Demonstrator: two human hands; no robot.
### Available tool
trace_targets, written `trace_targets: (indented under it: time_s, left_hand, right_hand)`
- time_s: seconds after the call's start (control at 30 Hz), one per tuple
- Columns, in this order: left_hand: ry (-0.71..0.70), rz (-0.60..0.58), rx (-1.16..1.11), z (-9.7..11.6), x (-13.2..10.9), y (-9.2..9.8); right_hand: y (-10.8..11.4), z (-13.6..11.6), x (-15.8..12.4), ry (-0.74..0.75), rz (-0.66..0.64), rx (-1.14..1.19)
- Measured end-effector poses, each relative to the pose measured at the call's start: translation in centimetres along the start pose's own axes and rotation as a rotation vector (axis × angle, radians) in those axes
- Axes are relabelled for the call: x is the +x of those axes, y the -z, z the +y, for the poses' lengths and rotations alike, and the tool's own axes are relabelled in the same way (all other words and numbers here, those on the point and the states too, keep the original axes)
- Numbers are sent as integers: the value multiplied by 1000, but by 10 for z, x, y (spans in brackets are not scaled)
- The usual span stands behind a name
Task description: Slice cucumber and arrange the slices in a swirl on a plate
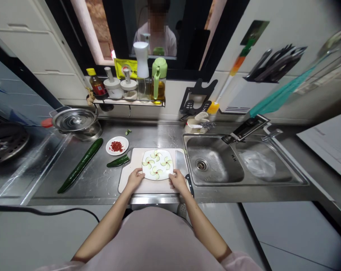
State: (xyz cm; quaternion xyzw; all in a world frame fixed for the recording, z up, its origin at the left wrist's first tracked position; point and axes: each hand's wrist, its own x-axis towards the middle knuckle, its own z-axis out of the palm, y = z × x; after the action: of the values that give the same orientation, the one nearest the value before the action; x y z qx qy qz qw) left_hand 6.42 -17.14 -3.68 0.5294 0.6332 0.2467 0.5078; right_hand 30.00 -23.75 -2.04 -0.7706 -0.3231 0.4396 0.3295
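A white square plate is over the cutting board, with cucumber slices laid on it in several pinwheel shapes with small red centres. My left hand pinches the plate's near left corner. At the near right corner, my right hand grips the rim between thumb and fingers. A knife lies along the board's right side, its dark handle pointing toward me. Left of the board rests a cut piece of cucumber. Behind that piece stands a small white dish of chopped red bits.
A whole cucumber lies on the steel counter at left, near a lidded pot. The double sink is to the right, with a plastic bag in its far basin. Bottles and jars fill a wall rack.
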Motion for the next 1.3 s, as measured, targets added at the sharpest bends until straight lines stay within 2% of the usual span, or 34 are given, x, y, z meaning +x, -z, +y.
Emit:
trace_targets:
  time_s: [0.23, 0.6, 0.83, 1.03, 1.17, 1.3]
  left_hand:
    - [20, -39, -32, 1, 7, -7]
    - [-13, -31, -220, 7, 1, -6]
    - [-53, -79, -365, 29, -29, 3]
    - [-52, -151, -362, 47, -67, 20]
    - [-37, -202, -373, 57, -86, 29]
    - [-29, -195, -422, 63, -96, 34]
  right_hand:
    - [-13, -2, 7, -75, 27, 157]
    - [-11, -5, 1, -65, 17, 266]
    - [6, -20, -23, 28, -39, 364]
    - [27, -39, -56, 107, -93, 403]
    - [32, -48, -76, 110, -100, 432]
    - [32, -50, -88, 82, -108, 436]
